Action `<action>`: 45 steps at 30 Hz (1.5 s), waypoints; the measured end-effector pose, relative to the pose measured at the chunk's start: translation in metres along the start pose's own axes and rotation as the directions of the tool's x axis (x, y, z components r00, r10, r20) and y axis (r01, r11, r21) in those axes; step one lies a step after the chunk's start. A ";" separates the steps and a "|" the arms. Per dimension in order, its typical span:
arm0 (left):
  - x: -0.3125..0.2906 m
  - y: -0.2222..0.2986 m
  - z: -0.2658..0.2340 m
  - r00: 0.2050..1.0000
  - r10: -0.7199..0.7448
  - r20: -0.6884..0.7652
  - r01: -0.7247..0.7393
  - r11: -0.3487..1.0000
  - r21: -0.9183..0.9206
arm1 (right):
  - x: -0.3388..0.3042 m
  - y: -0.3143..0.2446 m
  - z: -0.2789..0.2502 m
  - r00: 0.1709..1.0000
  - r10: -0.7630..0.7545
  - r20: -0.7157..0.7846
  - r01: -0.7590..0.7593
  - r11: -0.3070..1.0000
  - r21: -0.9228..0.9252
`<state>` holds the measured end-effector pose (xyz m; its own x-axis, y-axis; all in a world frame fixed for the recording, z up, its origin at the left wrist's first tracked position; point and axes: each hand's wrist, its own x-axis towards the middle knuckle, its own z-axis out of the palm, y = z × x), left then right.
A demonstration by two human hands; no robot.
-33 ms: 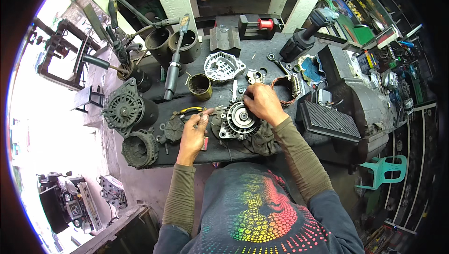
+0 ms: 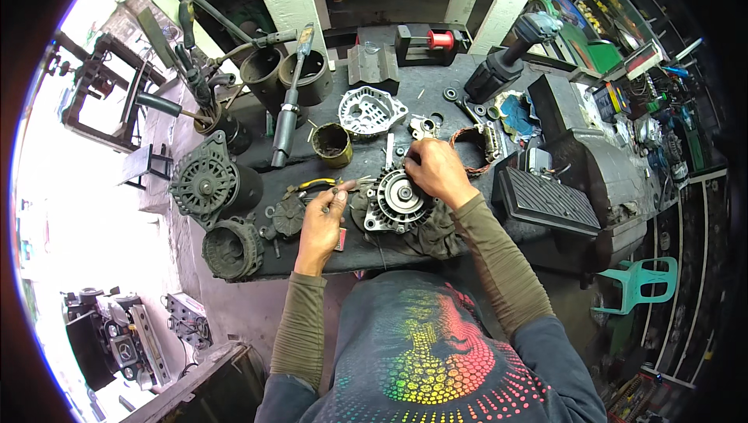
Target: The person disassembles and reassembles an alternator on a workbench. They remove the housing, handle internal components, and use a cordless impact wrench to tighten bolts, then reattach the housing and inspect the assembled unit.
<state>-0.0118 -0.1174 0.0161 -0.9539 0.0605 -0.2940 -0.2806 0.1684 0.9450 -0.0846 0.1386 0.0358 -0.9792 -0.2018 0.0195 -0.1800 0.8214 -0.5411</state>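
The right hand (image 2: pixel 438 169) is bending its fingers at the far right rim of a round metal housing (image 2: pixel 403 193), which is sitting mid-desk (image 2: pixel 427 82), near side. The left hand (image 2: pixel 321 224) is curling just left of it. Whether either is gripping anything, I cannot tell.

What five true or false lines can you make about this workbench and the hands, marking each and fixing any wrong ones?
1. The right hand is at the round metal part. True.
2. The chair is red. False: it is green.
3. The red spool is at the far side of the bench. True.
4. The yellow can lies on its side. False: it stands upright.
5. The left hand is nearer the chair than the right hand is. False: the right hand is nearer.
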 end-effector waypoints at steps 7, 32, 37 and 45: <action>0.015 0.007 0.019 0.978 0.155 -0.138 -0.159 0.987 -0.024 | 0.004 0.000 0.002 0.999 0.045 -0.028 -0.043 0.998 0.053; -0.047 0.033 0.038 0.900 0.431 0.065 -0.415 0.803 0.426 | -0.102 -0.077 -0.020 0.966 -0.226 -0.129 0.259 0.801 0.540; -0.054 0.033 0.067 0.931 0.337 0.143 -0.366 0.870 0.330 | -0.118 -0.065 -0.017 0.986 -0.167 -0.029 0.149 0.773 0.617; -0.029 0.022 0.046 0.924 0.336 -0.182 -0.296 0.931 0.214 | -0.129 -0.013 -0.026 0.914 0.264 -0.307 -0.042 0.816 0.576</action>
<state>0.0142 -0.0705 0.0392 -0.9952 -0.0669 0.0718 0.0441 0.3492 0.9360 0.0417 0.1674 0.0618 -0.9715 0.1962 0.1332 -0.0520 0.3717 -0.9269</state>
